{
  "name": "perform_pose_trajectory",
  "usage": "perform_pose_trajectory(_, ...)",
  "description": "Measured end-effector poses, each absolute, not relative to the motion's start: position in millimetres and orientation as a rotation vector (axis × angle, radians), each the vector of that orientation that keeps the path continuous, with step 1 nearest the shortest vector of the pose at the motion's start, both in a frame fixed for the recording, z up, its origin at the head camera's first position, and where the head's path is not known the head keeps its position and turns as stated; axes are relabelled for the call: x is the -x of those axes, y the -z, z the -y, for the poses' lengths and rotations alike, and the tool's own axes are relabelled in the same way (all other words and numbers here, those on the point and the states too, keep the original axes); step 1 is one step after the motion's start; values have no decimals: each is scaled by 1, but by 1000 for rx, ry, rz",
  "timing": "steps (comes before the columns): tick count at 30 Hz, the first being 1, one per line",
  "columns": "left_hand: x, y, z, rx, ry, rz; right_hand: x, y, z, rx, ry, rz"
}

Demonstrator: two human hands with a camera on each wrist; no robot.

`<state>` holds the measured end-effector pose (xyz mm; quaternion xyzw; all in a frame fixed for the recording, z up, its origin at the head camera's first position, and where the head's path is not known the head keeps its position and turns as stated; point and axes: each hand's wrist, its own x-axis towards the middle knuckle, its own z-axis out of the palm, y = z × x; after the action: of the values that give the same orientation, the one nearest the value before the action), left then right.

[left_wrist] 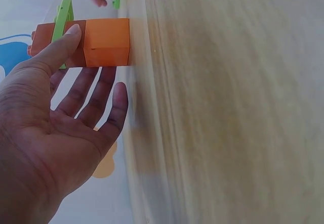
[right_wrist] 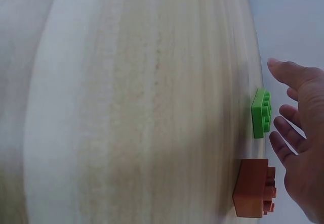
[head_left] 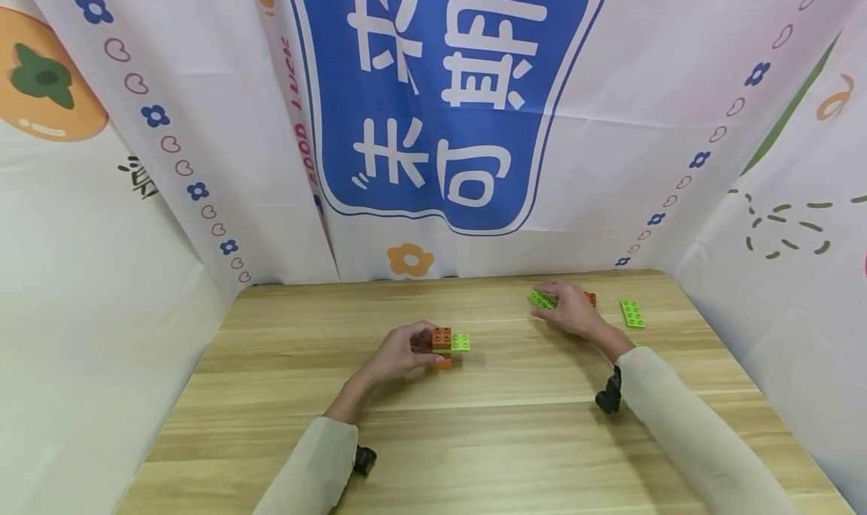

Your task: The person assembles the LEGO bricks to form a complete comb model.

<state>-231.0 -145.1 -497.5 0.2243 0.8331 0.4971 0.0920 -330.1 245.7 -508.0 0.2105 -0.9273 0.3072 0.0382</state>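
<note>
My left hand [head_left: 396, 355] grips a small stack of toy building bricks standing near the table's middle. At its base is an orange brick [left_wrist: 107, 42]. Above that come a brown brick, a green plate [head_left: 461, 342] jutting out to the right, and a brown brick [head_left: 442, 336] on top. In the left wrist view the thumb presses the side of the stack. My right hand [head_left: 572, 310] hovers with spread fingers over another green plate [right_wrist: 259, 113] near the far edge. Beside that plate lies a brown brick [right_wrist: 250, 188], partly hidden by the hand in the head view.
A further green plate [head_left: 633, 314] lies on the wooden table [head_left: 474, 447] to the right of the right hand. A bit of green [head_left: 634, 343] shows beside the right wrist. Printed cloth [head_left: 271, 229] hangs behind the table and along both sides.
</note>
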Motion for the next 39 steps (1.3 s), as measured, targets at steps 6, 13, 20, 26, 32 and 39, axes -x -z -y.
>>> perform_pose_trajectory(6,232,500,145,-672,-1495,-2458,332,508,-249,-638,-944,2861)
perform_pose_trajectory(13,232,500,145,-659,-1501,-2456,331,509,-250,-650,-928,2868)
perform_pose_trajectory(20,233,501,145,-667,-1505,-2456,333,512,-250,-645,-917,2886)
perform_pose_trajectory(26,232,500,144,-659,-1508,-2448,334,512,-249,-652,-898,2881)
perform_pose_trajectory(32,232,502,145,-663,-1518,-2443,334,512,-247,-655,-913,2874)
perform_pose_trajectory(39,232,501,145,-660,-1509,-2451,334,512,-245,-684,-913,2862)
